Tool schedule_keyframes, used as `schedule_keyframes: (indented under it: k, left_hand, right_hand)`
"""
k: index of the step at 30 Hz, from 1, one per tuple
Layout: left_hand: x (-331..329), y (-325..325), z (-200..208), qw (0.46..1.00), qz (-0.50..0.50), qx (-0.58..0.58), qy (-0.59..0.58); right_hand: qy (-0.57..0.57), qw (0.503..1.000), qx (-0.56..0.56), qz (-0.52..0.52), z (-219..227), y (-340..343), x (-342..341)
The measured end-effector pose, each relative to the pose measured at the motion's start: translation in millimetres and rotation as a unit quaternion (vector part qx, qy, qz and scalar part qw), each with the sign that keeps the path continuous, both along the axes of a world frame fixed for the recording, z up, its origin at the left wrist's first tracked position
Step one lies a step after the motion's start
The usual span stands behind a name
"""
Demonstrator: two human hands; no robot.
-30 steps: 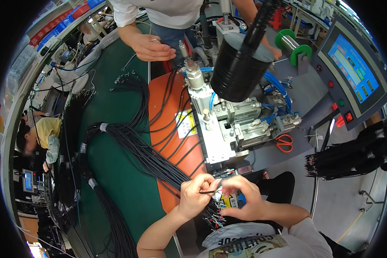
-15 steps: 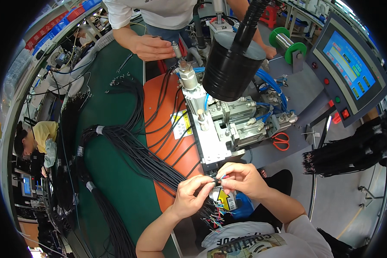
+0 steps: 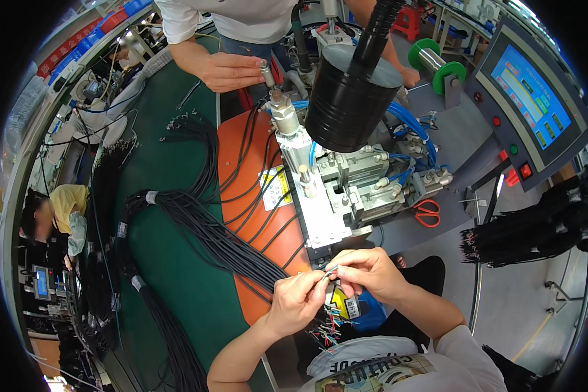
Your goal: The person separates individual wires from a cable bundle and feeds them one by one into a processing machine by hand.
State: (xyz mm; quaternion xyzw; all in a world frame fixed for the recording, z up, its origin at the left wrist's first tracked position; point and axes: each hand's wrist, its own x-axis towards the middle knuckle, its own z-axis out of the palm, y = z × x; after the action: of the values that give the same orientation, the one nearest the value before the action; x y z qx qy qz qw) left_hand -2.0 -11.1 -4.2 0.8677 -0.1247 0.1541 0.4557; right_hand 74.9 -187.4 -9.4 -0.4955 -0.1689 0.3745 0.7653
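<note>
My left hand [image 3: 296,299] pinches a black cable near its end, in front of the metal machine. Close beside it, my right hand [image 3: 367,275] grips the thin coloured wires [image 3: 331,269] that come out of that cable; a blue one shows between the fingertips. A thick bundle of black cables [image 3: 235,245] runs across the orange board to my left hand. Below my hands hang several stripped ends [image 3: 326,328] in red, white and blue. The metal machine [image 3: 320,219] with its cylinders and clamps stands just beyond my fingers.
Red-handled scissors [image 3: 427,213] lie right of the machine. A black cylindrical lamp or lens [image 3: 353,104] overhangs it. A control screen [image 3: 531,91] stands at the right, near a green spool [image 3: 434,62]. Across the machine, a co-worker's hand [image 3: 232,72] is near a metal fitting.
My fingertips have shifted slightly on the cable end; the coloured wires now lie at a different angle between them. The cable bundle and the machine stay put.
</note>
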Motion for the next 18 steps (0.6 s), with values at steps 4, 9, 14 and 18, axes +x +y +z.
schedule_keyframes:
  k: [4,9,14,18]
  left_hand:
    - [-1,3,-3,0.995,-0.023,-0.078,0.066]
    - [-1,3,-5,0.99,-0.028,-0.124,0.068]
    - [-1,-2,-6,0.998,0.009,0.029,-0.05]
    - [1,-7,-5,0.99,0.047,0.063,-0.119]
  right_hand:
    - [-0.009,1.0,-0.011,0.011,5,0,0]
    - [-0.011,0.999,-0.029,0.01,6,2,0]
    - [-0.082,0.996,-0.015,-0.025,-9,4,-2]
    - [-0.255,0.961,-0.089,-0.065,-15,5,-8]
